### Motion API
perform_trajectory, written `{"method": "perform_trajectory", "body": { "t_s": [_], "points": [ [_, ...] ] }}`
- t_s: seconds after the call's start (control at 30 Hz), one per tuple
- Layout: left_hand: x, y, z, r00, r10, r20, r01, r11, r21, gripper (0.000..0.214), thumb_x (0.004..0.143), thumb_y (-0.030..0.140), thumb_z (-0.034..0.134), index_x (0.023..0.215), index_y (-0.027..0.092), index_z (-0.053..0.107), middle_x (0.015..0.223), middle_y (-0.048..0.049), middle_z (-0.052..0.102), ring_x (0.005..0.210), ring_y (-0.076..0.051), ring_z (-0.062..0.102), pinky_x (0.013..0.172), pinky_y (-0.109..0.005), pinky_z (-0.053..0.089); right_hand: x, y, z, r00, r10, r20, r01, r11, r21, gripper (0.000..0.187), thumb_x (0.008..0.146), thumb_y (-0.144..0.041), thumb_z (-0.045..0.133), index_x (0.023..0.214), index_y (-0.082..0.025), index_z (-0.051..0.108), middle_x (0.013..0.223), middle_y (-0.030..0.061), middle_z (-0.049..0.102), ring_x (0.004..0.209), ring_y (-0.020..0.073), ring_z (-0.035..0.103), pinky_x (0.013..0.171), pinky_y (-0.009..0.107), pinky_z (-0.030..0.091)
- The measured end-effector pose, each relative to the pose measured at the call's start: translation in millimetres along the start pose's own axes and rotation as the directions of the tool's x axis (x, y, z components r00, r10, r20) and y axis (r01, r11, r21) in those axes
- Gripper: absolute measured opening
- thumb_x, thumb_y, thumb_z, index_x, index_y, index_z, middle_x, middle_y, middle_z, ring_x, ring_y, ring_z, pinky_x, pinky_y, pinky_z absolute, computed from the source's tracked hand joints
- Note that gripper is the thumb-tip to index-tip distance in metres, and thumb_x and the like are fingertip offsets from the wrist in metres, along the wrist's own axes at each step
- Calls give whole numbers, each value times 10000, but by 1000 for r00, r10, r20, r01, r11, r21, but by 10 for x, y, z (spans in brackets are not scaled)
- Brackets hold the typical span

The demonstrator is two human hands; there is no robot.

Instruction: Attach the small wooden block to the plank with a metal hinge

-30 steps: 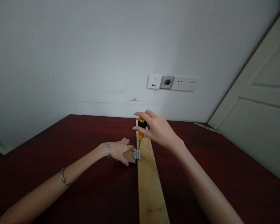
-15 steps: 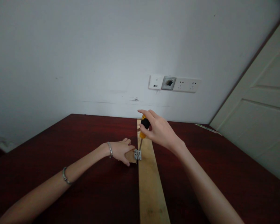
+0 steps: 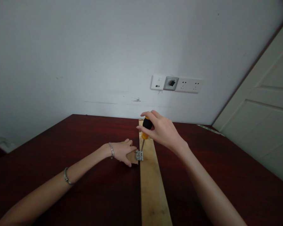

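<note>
A long pale wooden plank point(image 3: 152, 185) lies lengthwise on the dark red table point(image 3: 85, 175). A small metal hinge point(image 3: 139, 155) sits on its left edge, joined to a small wooden block point(image 3: 133, 157). My left hand point(image 3: 121, 151) rests on that block, fingers curled over it and pressing it against the plank. My right hand point(image 3: 161, 130) is closed round the black and yellow handle of a screwdriver point(image 3: 145, 128), which stands nearly upright with its tip on the hinge.
A white wall rises just behind the table, with a row of sockets and a switch point(image 3: 176, 84). A white panelled door point(image 3: 261, 116) stands at the right. A thin strip point(image 3: 208, 128) lies at the table's far right edge.
My right hand's fingers have shifted round the screwdriver handle, as in turning it. My left hand has stayed on the block. The view has drifted slightly.
</note>
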State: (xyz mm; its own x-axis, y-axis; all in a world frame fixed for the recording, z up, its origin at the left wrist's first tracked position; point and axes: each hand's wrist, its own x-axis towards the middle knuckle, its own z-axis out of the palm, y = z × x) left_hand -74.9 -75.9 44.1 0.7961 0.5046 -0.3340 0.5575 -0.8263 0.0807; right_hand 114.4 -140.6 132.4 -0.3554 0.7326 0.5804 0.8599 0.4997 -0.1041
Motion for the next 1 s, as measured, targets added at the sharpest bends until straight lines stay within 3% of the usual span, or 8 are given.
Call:
{"method": "perform_trajectory", "body": {
  "t_s": [0.17,0.33,0.53,0.67,0.8,1.0],
  "points": [
    [2,-3,1,1000,6,6,-6,1000,-10,780,639,592,653,1259,154,477,1060,-115,456,1000,-289,411,871,-348,381,2,-16,-1,999,-37,-1,37,998,41,413,843,-289,450,1247,-205,448,1074,82,579,739,159,563,606,266,374],
    [-1,-2,1,1000,-3,5,3,1000,-7,761,635,601,647,1252,184,486,1063,-100,457,1002,-285,408,883,-354,375,7,-30,9,1000,-10,1,10,1000,-29,373,847,-412,454,1162,-225,522,1039,79,571,698,158,556,559,258,348],
    [-8,11,-17,1000,1,11,-1,1000,-4,775,636,606,639,1254,165,483,1056,-107,458,997,-284,409,873,-347,382,0,-11,13,999,-35,-4,35,999,18,449,835,-315,460,1272,-210,436,1069,89,582,725,161,556,605,272,372],
    [-8,7,-11,1000,5,2,-5,1000,-14,749,642,592,643,1240,166,493,1048,-106,454,990,-282,410,867,-347,386,1,-18,15,1000,-12,8,12,1000,-1,404,853,-406,457,1211,-222,485,1027,78,592,705,163,556,585,270,361],
    [-2,-7,6,1000,11,-6,-11,1000,-27,764,638,599,643,1250,169,485,1045,-104,450,981,-282,408,869,-358,386,4,-26,16,1000,-22,2,22,1000,2,418,842,-309,459,1250,-220,452,1064,77,580,743,167,565,589,269,364],
    [1,-18,15,1000,19,-3,-19,1000,-22,775,649,602,636,1264,158,478,1047,-112,444,988,-285,409,866,-361,394,0,-25,14,1000,0,-8,0,998,-57,393,865,-429,434,1195,-229,505,1048,79,561,718,168,559,540,259,338]
  ]
}}
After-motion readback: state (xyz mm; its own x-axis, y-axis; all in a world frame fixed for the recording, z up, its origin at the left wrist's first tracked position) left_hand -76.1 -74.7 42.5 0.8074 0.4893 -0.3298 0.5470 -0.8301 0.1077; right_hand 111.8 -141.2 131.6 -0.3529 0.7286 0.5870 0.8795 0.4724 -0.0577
